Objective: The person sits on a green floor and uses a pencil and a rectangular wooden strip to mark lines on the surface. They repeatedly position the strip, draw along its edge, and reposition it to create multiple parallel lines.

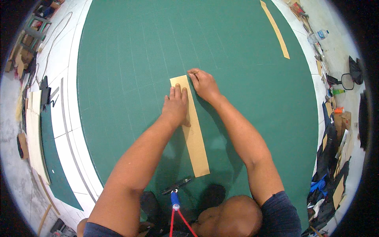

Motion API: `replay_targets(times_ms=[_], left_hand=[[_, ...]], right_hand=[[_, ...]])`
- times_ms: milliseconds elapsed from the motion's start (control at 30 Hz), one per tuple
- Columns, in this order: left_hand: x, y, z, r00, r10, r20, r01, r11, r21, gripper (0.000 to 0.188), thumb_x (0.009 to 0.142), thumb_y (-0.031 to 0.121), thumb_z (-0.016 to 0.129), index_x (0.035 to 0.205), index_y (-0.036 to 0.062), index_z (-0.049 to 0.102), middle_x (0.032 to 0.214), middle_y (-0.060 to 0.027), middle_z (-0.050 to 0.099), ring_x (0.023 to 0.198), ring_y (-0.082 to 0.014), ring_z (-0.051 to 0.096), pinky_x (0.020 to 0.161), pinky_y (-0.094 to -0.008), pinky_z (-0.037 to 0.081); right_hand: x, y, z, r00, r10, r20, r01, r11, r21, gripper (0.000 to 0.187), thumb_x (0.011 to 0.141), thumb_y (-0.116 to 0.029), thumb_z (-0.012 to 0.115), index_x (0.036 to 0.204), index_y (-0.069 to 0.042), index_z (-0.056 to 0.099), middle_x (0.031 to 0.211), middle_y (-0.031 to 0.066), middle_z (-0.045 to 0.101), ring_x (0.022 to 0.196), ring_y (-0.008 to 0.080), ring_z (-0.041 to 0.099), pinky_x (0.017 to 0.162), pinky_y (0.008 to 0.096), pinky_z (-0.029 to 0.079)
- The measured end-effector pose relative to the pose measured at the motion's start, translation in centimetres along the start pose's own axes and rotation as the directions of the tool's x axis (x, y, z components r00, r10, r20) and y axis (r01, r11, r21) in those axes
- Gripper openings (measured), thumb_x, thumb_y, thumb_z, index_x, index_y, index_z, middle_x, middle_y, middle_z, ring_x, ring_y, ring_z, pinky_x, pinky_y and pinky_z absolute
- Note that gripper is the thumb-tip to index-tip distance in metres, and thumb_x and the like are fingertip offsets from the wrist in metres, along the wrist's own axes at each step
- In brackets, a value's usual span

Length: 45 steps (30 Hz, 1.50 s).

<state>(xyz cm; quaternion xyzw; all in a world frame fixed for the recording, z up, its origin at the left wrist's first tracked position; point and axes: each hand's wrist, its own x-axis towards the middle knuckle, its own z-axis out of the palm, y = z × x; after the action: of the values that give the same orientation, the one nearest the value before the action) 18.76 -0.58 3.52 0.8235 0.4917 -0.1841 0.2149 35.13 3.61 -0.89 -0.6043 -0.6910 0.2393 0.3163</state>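
Red cord (172,223) hangs nearer the body than both grips. Left hand (176,106), fingers spread, grasps nothing but presses the strip (196,148) beneath; even pressure should prevent slipping. Right hand (203,85) pinches a small thing (196,72) beside the strip's far corner.

A sheet (260,126) spans the middle of the frame, spread over the floor (71,98). On it, at centre, lies a strip (197,154), the left hand (177,106) on its upper part, the right hand (203,83) just right of its top end. A second strip (276,32) lies upper right, left of a bottle (318,36).
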Motion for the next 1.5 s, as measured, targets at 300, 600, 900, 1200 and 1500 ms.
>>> replay_targets(times_ms=[300,600,900,1200,1500], left_hand=[[0.4,0.7,-0.3,0.999,-0.015,0.050,0.010,0.996,0.088,0.146,0.056,0.051,0.098,0.162,-0.0009,0.013,0.169,-0.0290,0.011,0.156,-0.0437,0.018,0.122,-0.0530,0.032],[0.0,0.0,-0.2,1.000,-0.013,0.028,0.011,0.999,0.052,0.146,0.055,0.050,0.099,0.162,-0.0010,0.013,0.169,-0.0286,0.011,0.156,-0.0433,0.019,0.121,-0.0525,0.033],[0.6,0.0,0.1,1.000,-0.003,0.016,0.002,0.998,0.058,0.147,0.054,0.049,0.100,0.162,0.0000,0.014,0.168,-0.0288,0.012,0.155,-0.0435,0.021,0.121,-0.0506,0.035],[0.3,-0.2,0.4,1.000,-0.004,-0.006,0.004,0.995,0.095,0.149,0.054,0.053,0.099,0.163,0.0021,0.012,0.168,-0.0285,0.013,0.156,-0.0432,0.020,0.123,-0.0474,0.034],[0.3,0.2,-0.2,1.000,-0.008,0.001,0.007,0.996,0.094,0.148,0.053,0.053,0.098,0.163,0.0025,0.013,0.168,-0.0291,0.012,0.155,-0.0449,0.019,0.124,-0.0521,0.029]], right_hand=[[-0.6,1.2,0.4,0.985,-0.174,0.013,0.175,0.980,-0.095,0.025,0.100,-0.018,0.054,0.118,-0.007,0.068,0.121,0.0162,0.071,0.111,0.0366,0.067,0.091,0.0483,0.055],[-12.1,-0.9,-2.2,0.936,-0.279,0.212,0.312,0.940,-0.137,0.025,0.088,-0.007,0.062,0.113,-0.007,0.063,0.113,0.0132,0.069,0.101,0.0358,0.067,0.081,0.0480,0.057],[-10.1,-0.4,-1.9,0.949,-0.252,0.191,0.285,0.943,-0.171,0.024,0.090,-0.015,0.058,0.113,-0.009,0.062,0.105,0.0124,0.068,0.093,0.0369,0.067,0.074,0.0485,0.056],[-23.7,-2.8,-4.2,0.932,-0.309,0.190,0.322,0.946,-0.037,0.026,0.088,-0.014,0.061,0.114,-0.010,0.066,0.104,0.0098,0.068,0.094,0.0318,0.066,0.081,0.0464,0.055],[-28.3,-2.8,-1.8,0.952,-0.261,0.162,0.301,0.899,-0.318,0.035,0.090,-0.018,0.059,0.124,-0.016,0.067,0.133,0.0056,0.066,0.128,0.0285,0.058,0.119,0.0620,0.030]])
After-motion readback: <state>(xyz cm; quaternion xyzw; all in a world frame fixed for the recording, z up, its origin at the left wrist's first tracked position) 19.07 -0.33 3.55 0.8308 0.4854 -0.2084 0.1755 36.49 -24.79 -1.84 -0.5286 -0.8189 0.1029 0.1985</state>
